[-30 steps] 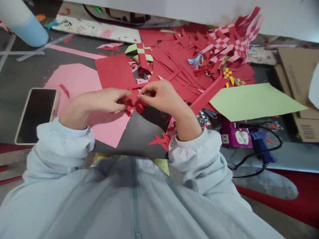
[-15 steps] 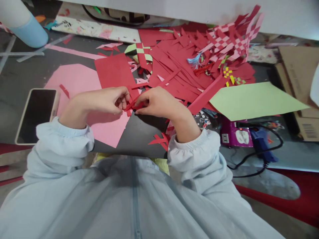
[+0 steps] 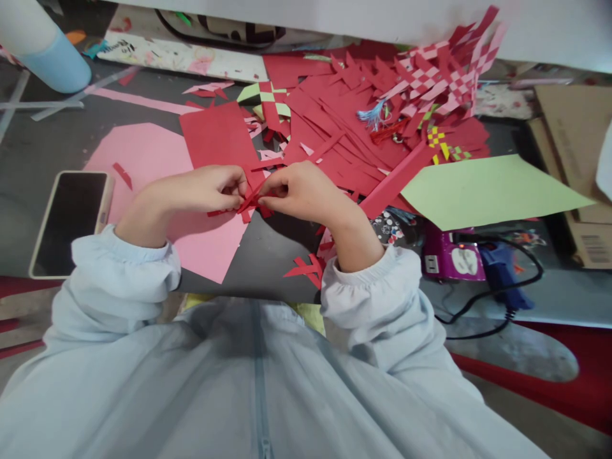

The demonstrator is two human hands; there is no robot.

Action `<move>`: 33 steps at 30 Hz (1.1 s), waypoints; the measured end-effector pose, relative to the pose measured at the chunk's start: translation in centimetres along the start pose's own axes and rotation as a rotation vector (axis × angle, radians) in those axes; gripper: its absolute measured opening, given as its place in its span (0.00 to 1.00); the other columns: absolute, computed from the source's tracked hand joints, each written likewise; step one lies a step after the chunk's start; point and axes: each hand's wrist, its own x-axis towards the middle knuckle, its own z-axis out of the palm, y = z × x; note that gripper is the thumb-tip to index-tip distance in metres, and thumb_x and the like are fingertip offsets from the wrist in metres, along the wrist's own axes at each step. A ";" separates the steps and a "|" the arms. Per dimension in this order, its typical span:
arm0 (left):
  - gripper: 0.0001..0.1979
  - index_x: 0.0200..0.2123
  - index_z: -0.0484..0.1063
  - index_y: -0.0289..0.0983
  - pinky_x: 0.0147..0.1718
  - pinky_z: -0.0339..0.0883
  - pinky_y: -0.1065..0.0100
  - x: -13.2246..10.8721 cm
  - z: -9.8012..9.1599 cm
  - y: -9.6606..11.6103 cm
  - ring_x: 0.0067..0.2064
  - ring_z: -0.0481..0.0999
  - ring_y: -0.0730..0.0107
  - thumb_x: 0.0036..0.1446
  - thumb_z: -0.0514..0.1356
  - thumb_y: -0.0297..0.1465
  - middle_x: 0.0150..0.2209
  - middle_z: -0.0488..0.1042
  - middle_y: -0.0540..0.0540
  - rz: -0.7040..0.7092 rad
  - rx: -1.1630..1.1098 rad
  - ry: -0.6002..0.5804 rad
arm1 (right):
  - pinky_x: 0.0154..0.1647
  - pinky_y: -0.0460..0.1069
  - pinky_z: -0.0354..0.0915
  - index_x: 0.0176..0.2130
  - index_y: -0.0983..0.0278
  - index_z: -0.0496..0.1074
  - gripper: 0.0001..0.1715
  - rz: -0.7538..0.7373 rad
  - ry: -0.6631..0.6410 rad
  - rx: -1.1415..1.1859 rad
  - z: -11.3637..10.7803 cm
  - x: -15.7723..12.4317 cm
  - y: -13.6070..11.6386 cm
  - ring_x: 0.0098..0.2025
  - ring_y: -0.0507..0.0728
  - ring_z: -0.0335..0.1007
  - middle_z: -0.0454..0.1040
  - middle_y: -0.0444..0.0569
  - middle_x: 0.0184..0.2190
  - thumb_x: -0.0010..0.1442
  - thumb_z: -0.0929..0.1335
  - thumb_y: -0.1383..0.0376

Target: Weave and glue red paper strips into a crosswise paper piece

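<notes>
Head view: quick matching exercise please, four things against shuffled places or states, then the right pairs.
1 smartphone
2 red paper strip
3 blue tassel
4 purple box

A on the red paper pile
B beside the right sleeve
C screen dark
D pinched between the left hand and the right hand

Pairs: 1-C; 2-D; 3-A; 4-B

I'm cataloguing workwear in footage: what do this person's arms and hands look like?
The left hand and right hand are bare, with no gloves or watch visible. Loose, pale blue-grey sleeves end in gathered, elastic-looking cuffs.
</notes>
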 end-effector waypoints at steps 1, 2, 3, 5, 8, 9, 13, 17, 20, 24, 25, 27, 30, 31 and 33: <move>0.07 0.32 0.66 0.42 0.27 0.62 0.68 0.0 0.1 0.1 0.27 0.73 0.67 0.48 0.61 0.32 0.26 0.73 0.50 -0.009 -0.015 0.015 | 0.34 0.49 0.56 0.34 0.65 0.82 0.09 0.007 0.018 0.014 0.0 0.0 0.0 0.30 0.53 0.65 0.77 0.46 0.26 0.58 0.70 0.66; 0.07 0.32 0.66 0.42 0.27 0.61 0.68 0.0 0.2 0.2 0.27 0.73 0.67 0.48 0.61 0.32 0.25 0.73 0.51 -0.017 -0.033 0.029 | 0.34 0.49 0.56 0.34 0.65 0.82 0.10 0.014 0.034 0.027 -0.1 0.1 0.1 0.30 0.53 0.64 0.76 0.46 0.26 0.58 0.69 0.66; 0.07 0.32 0.66 0.42 0.27 0.61 0.68 0.0 0.4 0.3 0.27 0.73 0.67 0.48 0.61 0.33 0.25 0.73 0.51 -0.023 -0.048 0.045 | 0.34 0.49 0.56 0.34 0.66 0.82 0.10 0.025 0.049 0.037 -0.1 0.1 0.1 0.30 0.53 0.64 0.76 0.47 0.26 0.58 0.69 0.65; 0.08 0.32 0.65 0.42 0.27 0.60 0.69 0.0 0.6 0.4 0.27 0.73 0.68 0.49 0.62 0.35 0.24 0.72 0.52 -0.030 -0.054 0.074 | 0.34 0.50 0.56 0.35 0.66 0.81 0.11 0.052 0.073 0.041 -0.1 0.1 0.0 0.30 0.53 0.63 0.74 0.46 0.26 0.58 0.68 0.65; 0.10 0.32 0.65 0.42 0.26 0.58 0.69 0.0 0.9 0.6 0.26 0.71 0.69 0.49 0.63 0.37 0.23 0.70 0.53 -0.032 -0.016 0.119 | 0.34 0.50 0.56 0.34 0.65 0.81 0.11 0.085 0.123 0.029 -0.1 0.2 -0.1 0.30 0.53 0.63 0.72 0.46 0.25 0.57 0.67 0.67; 0.10 0.32 0.65 0.42 0.26 0.58 0.69 0.0 1.0 0.7 0.26 0.71 0.69 0.50 0.63 0.37 0.23 0.70 0.53 -0.031 0.000 0.135 | 0.34 0.50 0.56 0.34 0.65 0.80 0.11 0.089 0.138 0.034 -0.1 0.2 -0.1 0.30 0.53 0.63 0.72 0.45 0.25 0.57 0.67 0.68; 0.10 0.32 0.66 0.41 0.28 0.57 0.68 0.1 1.3 1.2 0.29 0.73 0.67 0.50 0.62 0.38 0.25 0.71 0.52 -0.037 0.084 0.206 | 0.35 0.50 0.57 0.35 0.65 0.80 0.10 0.082 0.158 0.100 0.1 0.2 0.1 0.31 0.53 0.63 0.72 0.46 0.27 0.59 0.67 0.67; 0.12 0.33 0.67 0.40 0.30 0.57 0.67 0.3 1.8 1.3 0.32 0.73 0.65 0.51 0.63 0.41 0.28 0.74 0.49 -0.049 0.166 0.271 | 0.34 0.50 0.57 0.36 0.66 0.80 0.09 0.060 0.155 0.154 0.2 0.3 0.2 0.30 0.52 0.61 0.70 0.45 0.25 0.60 0.68 0.66; 0.14 0.32 0.66 0.40 0.30 0.56 0.67 0.5 2.1 1.1 0.33 0.73 0.65 0.53 0.63 0.44 0.30 0.74 0.48 -0.052 0.188 0.303 | 0.33 0.49 0.56 0.35 0.66 0.80 0.08 0.047 0.149 0.191 0.3 0.3 0.1 0.28 0.51 0.58 0.67 0.43 0.23 0.59 0.69 0.66; 0.13 0.31 0.65 0.40 0.29 0.55 0.66 0.6 2.3 1.3 0.32 0.72 0.65 0.54 0.62 0.43 0.30 0.74 0.48 -0.066 0.214 0.319 | 0.31 0.49 0.54 0.34 0.65 0.80 0.08 0.038 0.153 0.209 0.3 0.1 0.1 0.25 0.50 0.52 0.60 0.40 0.20 0.59 0.70 0.64; 0.13 0.31 0.65 0.40 0.29 0.55 0.66 0.6 2.3 1.4 0.31 0.72 0.65 0.54 0.61 0.42 0.30 0.74 0.48 -0.070 0.219 0.316 | 0.31 0.49 0.53 0.34 0.64 0.81 0.08 0.036 0.152 0.211 0.3 0.1 0.1 0.25 0.49 0.51 0.59 0.40 0.19 0.59 0.70 0.64; 0.12 0.32 0.65 0.40 0.28 0.55 0.66 0.4 2.1 1.6 0.31 0.72 0.66 0.53 0.62 0.40 0.31 0.75 0.47 -0.076 0.218 0.281 | 0.30 0.50 0.52 0.33 0.64 0.81 0.08 0.032 0.139 0.213 0.2 0.0 0.1 0.24 0.49 0.49 0.56 0.39 0.18 0.59 0.71 0.63; 0.12 0.35 0.64 0.40 0.27 0.56 0.66 0.0 1.6 1.6 0.31 0.73 0.66 0.51 0.64 0.38 0.31 0.75 0.48 -0.062 0.168 0.201 | 0.30 0.50 0.51 0.32 0.64 0.81 0.09 0.037 0.110 0.203 0.0 -0.1 0.1 0.24 0.49 0.49 0.56 0.39 0.18 0.58 0.71 0.62; 0.13 0.35 0.64 0.40 0.27 0.56 0.67 0.0 1.5 1.6 0.31 0.73 0.66 0.50 0.64 0.37 0.31 0.75 0.48 -0.054 0.143 0.179 | 0.30 0.50 0.51 0.31 0.64 0.81 0.09 0.041 0.103 0.198 0.0 -0.1 0.1 0.25 0.50 0.50 0.57 0.40 0.18 0.58 0.72 0.62; 0.14 0.36 0.64 0.40 0.27 0.57 0.67 -0.1 1.3 1.5 0.32 0.73 0.65 0.49 0.65 0.36 0.32 0.75 0.48 -0.044 0.115 0.149 | 0.31 0.51 0.52 0.31 0.65 0.82 0.09 0.047 0.088 0.192 -0.2 -0.1 0.1 0.25 0.50 0.51 0.60 0.41 0.18 0.58 0.72 0.62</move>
